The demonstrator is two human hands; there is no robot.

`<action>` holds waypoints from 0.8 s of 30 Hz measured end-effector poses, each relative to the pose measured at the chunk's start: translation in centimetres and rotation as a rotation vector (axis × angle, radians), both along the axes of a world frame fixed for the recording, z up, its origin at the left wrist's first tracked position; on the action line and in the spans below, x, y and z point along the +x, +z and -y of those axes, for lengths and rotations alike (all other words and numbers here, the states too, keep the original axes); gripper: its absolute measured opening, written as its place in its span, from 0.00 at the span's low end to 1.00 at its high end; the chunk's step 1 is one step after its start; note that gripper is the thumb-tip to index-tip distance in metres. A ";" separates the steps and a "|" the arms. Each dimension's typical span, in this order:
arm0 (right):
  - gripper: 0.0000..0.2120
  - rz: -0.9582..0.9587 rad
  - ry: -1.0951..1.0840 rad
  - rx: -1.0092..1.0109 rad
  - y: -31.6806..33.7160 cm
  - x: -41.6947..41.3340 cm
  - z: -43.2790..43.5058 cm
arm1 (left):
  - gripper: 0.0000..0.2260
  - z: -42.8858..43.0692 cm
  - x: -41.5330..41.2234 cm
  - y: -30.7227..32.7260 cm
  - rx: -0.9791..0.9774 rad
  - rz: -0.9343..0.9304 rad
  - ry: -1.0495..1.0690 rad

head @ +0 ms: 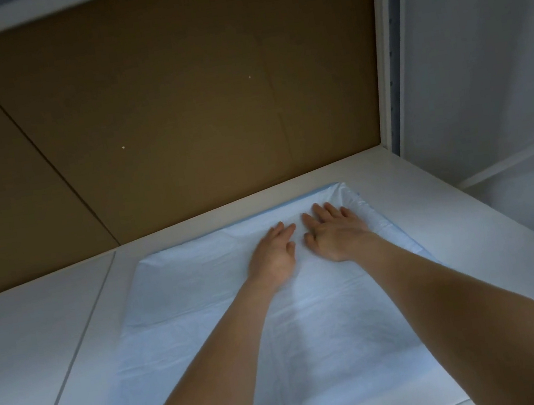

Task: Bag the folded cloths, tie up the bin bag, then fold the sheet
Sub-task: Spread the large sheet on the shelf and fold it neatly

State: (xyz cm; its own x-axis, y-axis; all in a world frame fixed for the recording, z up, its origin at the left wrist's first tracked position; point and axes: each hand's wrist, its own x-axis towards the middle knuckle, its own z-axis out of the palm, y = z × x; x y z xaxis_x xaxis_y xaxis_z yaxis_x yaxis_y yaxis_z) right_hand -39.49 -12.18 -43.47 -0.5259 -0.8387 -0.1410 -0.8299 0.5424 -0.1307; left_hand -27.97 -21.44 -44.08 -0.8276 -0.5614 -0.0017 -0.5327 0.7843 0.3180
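- Fingers (324, 211) of both hands lay flat and extended, gripping nothing.
- Left hand (273, 253) and right hand (334, 232) pressed side by side on the pale blue sheet (174, 285).
- Sheet lay spread on the white tabletop (36, 340), near the brown back panel (159, 114).

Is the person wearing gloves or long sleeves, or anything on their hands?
No gloves and no sleeves in view. The left hand and the right hand are bare, and both forearms are uncovered right down to the bottom of the picture. I can see no watch, bracelet or ring, and the fingers look plain.
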 end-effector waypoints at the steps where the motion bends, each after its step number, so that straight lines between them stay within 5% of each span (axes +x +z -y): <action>1: 0.27 0.000 -0.022 -0.021 0.2 0.2 0.1 | 0.21 0.2 0.6 0.1 -0.032 -0.006 0.016; 8: 0.28 -0.050 -0.009 -0.120 1.2 3.1 0.5 | 0.24 1.6 4.6 1.1 -0.129 0.155 0.224; 24: 0.28 0.002 0.108 -0.024 -0.5 6.8 4.3 | 0.24 3.7 6.7 0.0 -0.101 0.268 0.205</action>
